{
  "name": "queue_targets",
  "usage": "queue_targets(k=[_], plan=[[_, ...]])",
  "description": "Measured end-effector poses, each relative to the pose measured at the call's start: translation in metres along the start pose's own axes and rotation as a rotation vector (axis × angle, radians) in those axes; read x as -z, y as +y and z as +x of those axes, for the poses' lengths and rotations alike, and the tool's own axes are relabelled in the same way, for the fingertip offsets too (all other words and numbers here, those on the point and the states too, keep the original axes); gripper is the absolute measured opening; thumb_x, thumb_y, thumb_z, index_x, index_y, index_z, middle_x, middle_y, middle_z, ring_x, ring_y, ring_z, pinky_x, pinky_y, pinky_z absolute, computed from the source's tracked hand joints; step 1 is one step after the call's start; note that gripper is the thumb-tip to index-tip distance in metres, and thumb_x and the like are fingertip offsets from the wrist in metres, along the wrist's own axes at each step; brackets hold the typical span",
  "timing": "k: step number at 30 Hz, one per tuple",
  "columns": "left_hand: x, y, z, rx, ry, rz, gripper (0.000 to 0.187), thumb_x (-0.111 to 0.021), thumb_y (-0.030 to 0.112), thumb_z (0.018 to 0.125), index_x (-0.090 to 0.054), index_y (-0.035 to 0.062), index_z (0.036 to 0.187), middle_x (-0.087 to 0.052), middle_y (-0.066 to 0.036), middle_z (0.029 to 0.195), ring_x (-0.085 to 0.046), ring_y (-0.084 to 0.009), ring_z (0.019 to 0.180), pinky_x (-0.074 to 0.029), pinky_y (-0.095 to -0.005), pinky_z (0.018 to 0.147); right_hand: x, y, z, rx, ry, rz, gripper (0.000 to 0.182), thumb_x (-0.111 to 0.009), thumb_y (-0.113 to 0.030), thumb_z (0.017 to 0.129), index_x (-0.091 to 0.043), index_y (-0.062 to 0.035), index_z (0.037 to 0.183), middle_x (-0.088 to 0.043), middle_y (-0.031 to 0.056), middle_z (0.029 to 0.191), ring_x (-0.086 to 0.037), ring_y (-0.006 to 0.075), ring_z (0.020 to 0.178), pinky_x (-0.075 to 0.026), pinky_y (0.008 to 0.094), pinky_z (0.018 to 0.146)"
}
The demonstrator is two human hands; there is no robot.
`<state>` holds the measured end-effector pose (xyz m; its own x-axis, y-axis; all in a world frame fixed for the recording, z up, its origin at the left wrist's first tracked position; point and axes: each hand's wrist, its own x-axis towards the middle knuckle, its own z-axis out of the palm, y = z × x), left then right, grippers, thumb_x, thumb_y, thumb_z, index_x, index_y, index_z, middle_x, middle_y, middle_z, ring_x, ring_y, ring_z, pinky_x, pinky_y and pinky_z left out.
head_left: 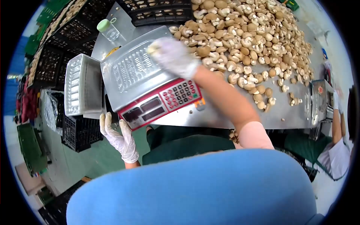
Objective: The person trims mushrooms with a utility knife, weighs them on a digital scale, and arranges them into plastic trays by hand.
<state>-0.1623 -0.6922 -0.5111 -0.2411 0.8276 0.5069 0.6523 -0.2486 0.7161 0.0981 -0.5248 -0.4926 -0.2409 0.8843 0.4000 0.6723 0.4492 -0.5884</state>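
Note:
A red-framed digital scale (161,102) with a keypad and two dark displays stands at the table's front left. On its metal pan (108,71) lies a clear ridged plastic tray (129,71). My right hand (174,56), in a white glove, is over the far right part of the pan; motion blurs its fingers, and a pale yellowish patch shows at their tips. With fingers spread, my gloved left hand (120,138) is beside the scale's near left corner, below a stack of clear plastic trays (83,85). A large heap of shiitake mushrooms (243,41) covers the table to the right.
Behind the scale are a jar with a green lid (108,30) and a black crate (157,13) of mushrooms. More black crates (50,56) are stacked at the left, with another crate (78,131) on the floor. At far right a person (333,150) works beside another metal scale (318,101).

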Motion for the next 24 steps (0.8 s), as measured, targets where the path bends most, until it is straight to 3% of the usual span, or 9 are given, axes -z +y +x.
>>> queue_targets(k=[3, 6, 7, 9, 14, 18, 20, 22, 24], plan=[[-0.004, 0.034, -0.035, -0.077, -0.071, 0.183, 0.047, -0.064, 0.002, 0.09, -0.053, 0.0009, 0.136, -0.04, -0.018, 0.145, -0.045, -0.0297, 0.132, -0.04, -0.0381, 0.108, -0.024, -0.022, 0.022, 0.06, -0.356, -0.287, 0.038, -0.047, -0.04, 0.096, -0.067, -0.012, 0.112, -0.064, 0.0134, 0.121, -0.057, 0.0328, 0.118, -0.042, 0.0471, 0.105], [-0.003, 0.06, -0.057, -0.19, -0.103, 0.247, 0.049, -0.065, 0.001, 0.088, -0.053, 0.0034, 0.136, -0.041, -0.018, 0.145, -0.044, -0.033, 0.134, -0.039, -0.0394, 0.11, -0.029, -0.016, 0.009, 0.223, -0.06, -0.101, 0.045, -0.043, -0.044, 0.099, -0.066, -0.0139, 0.122, -0.06, 0.0137, 0.133, -0.05, 0.0325, 0.13, -0.033, 0.0507, 0.113], [-0.001, 0.065, -0.063, -0.245, -0.098, 0.306, 0.05, -0.066, 0.0, 0.087, -0.053, 0.0041, 0.136, -0.042, -0.019, 0.144, -0.046, -0.0327, 0.132, -0.041, -0.0392, 0.108, -0.009, -0.018, 0.002, 0.201, 0.001, -0.042, 0.048, -0.043, -0.047, 0.1, -0.063, -0.0147, 0.129, -0.058, 0.0127, 0.138, -0.049, 0.0316, 0.133, -0.032, 0.0464, 0.116], [0.006, 0.074, -0.076, -0.231, -0.1, 0.338, 0.05, -0.066, 0.0, 0.087, -0.053, 0.004, 0.136, -0.042, -0.019, 0.144, -0.047, -0.0327, 0.131, -0.043, -0.0389, 0.107, 0.036, 0.003, -0.011, 0.208, 0.149, 0.005, 0.042, -0.048, -0.044, 0.099, -0.067, -0.0139, 0.122, -0.064, 0.0111, 0.129, -0.056, 0.028, 0.124, -0.041, 0.0393, 0.109], [0.006, 0.062, -0.105, -0.145, -0.146, 0.336, 0.047, -0.066, -0.002, 0.084, -0.057, 0.0043, 0.13, -0.049, -0.018, 0.138, -0.051, -0.0321, 0.127, -0.046, -0.0375, 0.103, 0.1, 0.128, -0.044, -0.238, 0.231, -0.046, 0.027, -0.053, -0.024, 0.094, -0.07, -0.0124, 0.111, -0.066, 0.0145, 0.116, -0.063, 0.0343, 0.106, -0.05, 0.0456, 0.095], [-0.026, 0.082, -0.108, -0.243, -0.239, 0.225, 0.045, -0.066, -0.002, 0.083, -0.059, 0.0081, 0.126, -0.054, -0.017, 0.133, -0.057, -0.0329, 0.12, -0.049, -0.0373, 0.098, 0.088, 0.174, -0.057, -0.198, 0.101, -0.251, 0.032, -0.055, -0.014, 0.091, -0.064, -0.0133, 0.121, -0.064, 0.0148, 0.119, -0.062, 0.0347, 0.11, -0.05, 0.0434, 0.096], [-0.051, 0.091, -0.104, -0.366, -0.242, 0.192, 0.04, -0.068, 0.0, 0.082, -0.062, 0.0097, 0.12, -0.06, -0.015, 0.126, -0.065, -0.0316, 0.106, -0.054, -0.0365, 0.087, 0.077, 0.174, -0.06, 0.009, -0.064, -0.225, 0.035, -0.055, -0.006, 0.087, -0.064, -0.012, 0.12, -0.064, 0.0155, 0.118, -0.062, 0.0355, 0.109, -0.051, 0.0424, 0.095], [-0.078, 0.086, -0.107, -0.429, -0.333, 0.119, 0.039, -0.069, 0.002, 0.082, -0.063, 0.0107, 0.119, -0.062, -0.014, 0.123, -0.068, -0.0311, 0.097, -0.056, -0.0366, 0.079, 0.069, 0.16, -0.066, -0.085, -0.196, -0.264, 0.039, -0.056, 0.002, 0.082, -0.063, -0.0129, 0.118, -0.061, 0.0159, 0.121, -0.061, 0.0365, 0.109, -0.051, 0.0442, 0.095], [-0.097, 0.097, -0.102, -0.47, -0.473, 0.005, 0.041, -0.069, 0.001, 0.081, -0.063, 0.0119, 0.12, -0.062, -0.014, 0.123, -0.069, -0.0307, 0.093, -0.057, -0.0372, 0.075, 0.067, 0.16, -0.073, -0.011, -0.134, -0.21, 0.041, -0.059, 0.0, 0.081, -0.063, -0.0155, 0.119, -0.059, 0.0151, 0.124, -0.058, 0.0362, 0.114, -0.05, 0.0443, 0.096]])
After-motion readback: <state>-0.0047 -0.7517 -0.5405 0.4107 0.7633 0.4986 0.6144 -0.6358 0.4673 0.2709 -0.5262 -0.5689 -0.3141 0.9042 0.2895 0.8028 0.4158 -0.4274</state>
